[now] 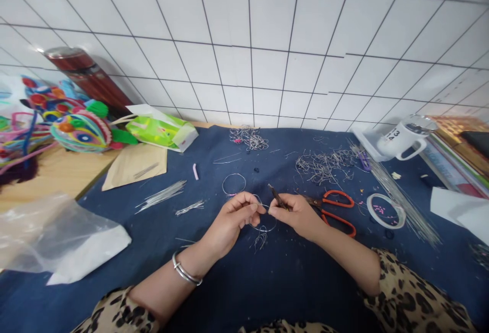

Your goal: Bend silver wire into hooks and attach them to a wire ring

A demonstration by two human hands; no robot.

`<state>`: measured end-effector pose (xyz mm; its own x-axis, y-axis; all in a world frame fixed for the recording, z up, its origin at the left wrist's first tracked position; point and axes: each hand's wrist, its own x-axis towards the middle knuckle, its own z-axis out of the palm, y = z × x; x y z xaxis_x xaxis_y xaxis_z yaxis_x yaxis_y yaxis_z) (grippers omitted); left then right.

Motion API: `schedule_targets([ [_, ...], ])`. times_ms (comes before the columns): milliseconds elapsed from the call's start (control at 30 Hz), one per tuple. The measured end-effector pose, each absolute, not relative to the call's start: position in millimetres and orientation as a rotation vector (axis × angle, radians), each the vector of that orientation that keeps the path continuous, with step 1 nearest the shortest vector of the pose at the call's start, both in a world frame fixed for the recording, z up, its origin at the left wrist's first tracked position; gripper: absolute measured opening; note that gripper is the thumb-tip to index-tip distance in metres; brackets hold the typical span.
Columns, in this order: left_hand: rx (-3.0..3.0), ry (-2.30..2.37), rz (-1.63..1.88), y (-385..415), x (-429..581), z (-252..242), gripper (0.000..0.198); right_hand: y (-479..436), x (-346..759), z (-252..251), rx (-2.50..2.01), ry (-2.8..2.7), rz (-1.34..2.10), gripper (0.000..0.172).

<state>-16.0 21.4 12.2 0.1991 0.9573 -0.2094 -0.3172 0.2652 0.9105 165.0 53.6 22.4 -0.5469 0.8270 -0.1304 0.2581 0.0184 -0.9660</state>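
Note:
Both hands meet over the dark blue cloth in the middle of the table. My left hand is closed, its fingertips pinching a thin wire ring with loose wire ends hanging below. My right hand is closed round a small dark pair of pliers, whose tip points up and left, close to the ring. A silver bangle sits on my left wrist. Orange-handled scissors lie just right of my right hand.
A finished wire ring, wire bundles, a tangle of wire scraps and long straight wires lie on the cloth. A tape roll, white mug, plastic bag and colourful crafts stand around.

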Motion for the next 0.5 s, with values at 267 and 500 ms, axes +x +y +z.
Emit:
schedule_targets([
  [267, 0.959, 1.022, 1.044, 21.5, -15.4, 14.0, 0.015, 53.7, 164.3, 22.2, -1.117, -1.804, 1.563, 0.02],
  [500, 0.951, 1.074, 1.168, 28.8, -26.7, 19.8, 0.014, 53.9, 164.3, 21.9, -1.133, -1.901, 1.506, 0.022],
])
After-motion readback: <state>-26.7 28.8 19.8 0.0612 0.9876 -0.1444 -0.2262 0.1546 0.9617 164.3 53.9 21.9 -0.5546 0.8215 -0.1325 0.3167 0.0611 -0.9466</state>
